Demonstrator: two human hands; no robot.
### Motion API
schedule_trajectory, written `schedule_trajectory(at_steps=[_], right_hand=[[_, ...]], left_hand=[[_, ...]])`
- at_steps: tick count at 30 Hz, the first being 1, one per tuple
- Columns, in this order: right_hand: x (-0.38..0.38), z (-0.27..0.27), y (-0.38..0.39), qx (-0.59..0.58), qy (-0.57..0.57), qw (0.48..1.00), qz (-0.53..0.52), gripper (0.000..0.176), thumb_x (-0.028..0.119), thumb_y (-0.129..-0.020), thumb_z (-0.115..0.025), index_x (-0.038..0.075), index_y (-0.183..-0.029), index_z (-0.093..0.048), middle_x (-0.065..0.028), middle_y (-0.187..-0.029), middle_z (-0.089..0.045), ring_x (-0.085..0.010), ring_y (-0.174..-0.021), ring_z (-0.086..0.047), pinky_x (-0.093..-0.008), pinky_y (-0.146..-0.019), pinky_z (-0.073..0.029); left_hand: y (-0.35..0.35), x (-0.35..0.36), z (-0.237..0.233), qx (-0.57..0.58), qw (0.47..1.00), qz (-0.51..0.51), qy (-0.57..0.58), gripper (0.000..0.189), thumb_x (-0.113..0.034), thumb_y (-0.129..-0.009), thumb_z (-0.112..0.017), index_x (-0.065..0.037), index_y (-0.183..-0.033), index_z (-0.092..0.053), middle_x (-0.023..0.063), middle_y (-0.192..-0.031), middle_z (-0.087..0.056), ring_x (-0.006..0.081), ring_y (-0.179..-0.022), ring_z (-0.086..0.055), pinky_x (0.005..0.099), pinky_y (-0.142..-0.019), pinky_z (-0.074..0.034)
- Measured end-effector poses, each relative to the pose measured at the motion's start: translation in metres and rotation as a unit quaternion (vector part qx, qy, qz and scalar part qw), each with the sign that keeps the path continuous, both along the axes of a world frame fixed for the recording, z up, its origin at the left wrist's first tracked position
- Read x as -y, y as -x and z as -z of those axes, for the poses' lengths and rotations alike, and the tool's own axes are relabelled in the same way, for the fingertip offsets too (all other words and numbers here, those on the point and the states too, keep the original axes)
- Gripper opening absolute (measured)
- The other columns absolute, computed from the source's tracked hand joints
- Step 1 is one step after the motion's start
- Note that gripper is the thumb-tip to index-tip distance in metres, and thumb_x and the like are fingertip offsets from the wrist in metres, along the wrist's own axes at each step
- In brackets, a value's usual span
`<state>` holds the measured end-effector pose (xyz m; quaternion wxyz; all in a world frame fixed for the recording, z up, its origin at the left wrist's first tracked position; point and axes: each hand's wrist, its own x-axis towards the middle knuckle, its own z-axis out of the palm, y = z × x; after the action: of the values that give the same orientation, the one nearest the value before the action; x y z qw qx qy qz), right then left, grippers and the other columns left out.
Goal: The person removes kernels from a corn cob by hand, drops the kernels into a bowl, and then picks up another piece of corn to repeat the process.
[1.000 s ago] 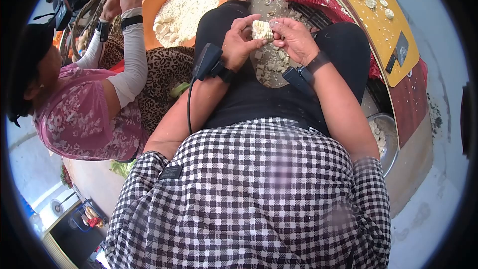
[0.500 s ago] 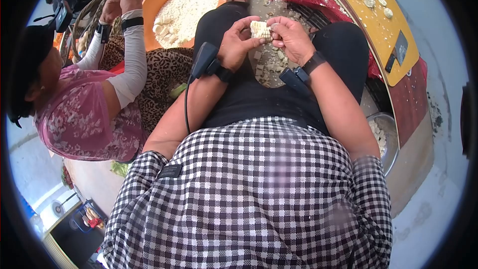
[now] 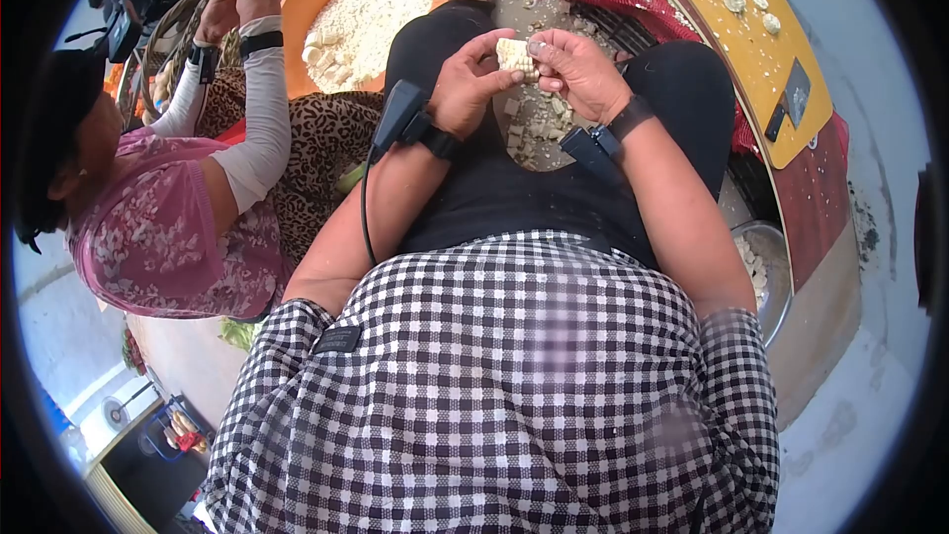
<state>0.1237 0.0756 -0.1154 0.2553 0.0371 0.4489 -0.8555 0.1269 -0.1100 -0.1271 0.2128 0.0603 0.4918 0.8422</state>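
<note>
A short piece of pale corn cob (image 3: 513,56) with rows of kernels is held between both hands above the lap. My left hand (image 3: 474,82) is closed round its left side, thumb below and fingers above. My right hand (image 3: 581,71) has its thumb and fingertips pressed on the right end of the piece. Whether loose kernels lie inside the right fingers cannot be made out. Below and beyond the hands, cob bits (image 3: 534,129) are scattered on the floor between the knees.
An orange basin (image 3: 297,15) of kernels and cob pieces stands at the upper left, beside a co-worker (image 3: 163,222). At the right, a yellow board (image 3: 806,49) bears cob pieces and a cleaver (image 3: 797,91). A metal bowl (image 3: 781,311) sits by the right elbow.
My right hand has rolled over slightly, its thumb now on the upper right of the cob piece. My left hand has barely moved.
</note>
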Motion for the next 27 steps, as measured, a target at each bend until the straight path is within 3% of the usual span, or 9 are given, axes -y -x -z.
schedule_trajectory(at_steps=[18,27], right_hand=[[-0.002,-0.005,-0.002,0.014,0.020,1.000,-0.015,0.016,0.013,-0.093,-0.054,0.001,-0.105,-0.053,-0.0004,-0.081,-0.048,-0.0037,-0.066,-0.044,-0.0153,-0.050,-0.036],[-0.005,-0.016,-0.002,0.010,0.057,0.998,0.002,0.013,0.006,-0.092,-0.050,-0.002,-0.101,-0.056,-0.0055,-0.085,-0.054,-0.0076,-0.065,-0.047,-0.0178,-0.050,-0.037]], left_hand=[[-0.001,0.002,-0.002,-0.007,1.000,-0.017,-0.006,0.055,0.007,-0.076,-0.067,0.004,-0.127,-0.045,0.0126,-0.111,-0.059,0.0180,-0.103,-0.057,0.0293,-0.089,-0.047],[0.003,0.001,-0.001,-0.011,1.000,-0.021,0.007,0.055,0.007,-0.078,-0.064,0.003,-0.128,-0.042,0.0135,-0.113,-0.059,0.0188,-0.104,-0.057,0.0299,-0.089,-0.047]])
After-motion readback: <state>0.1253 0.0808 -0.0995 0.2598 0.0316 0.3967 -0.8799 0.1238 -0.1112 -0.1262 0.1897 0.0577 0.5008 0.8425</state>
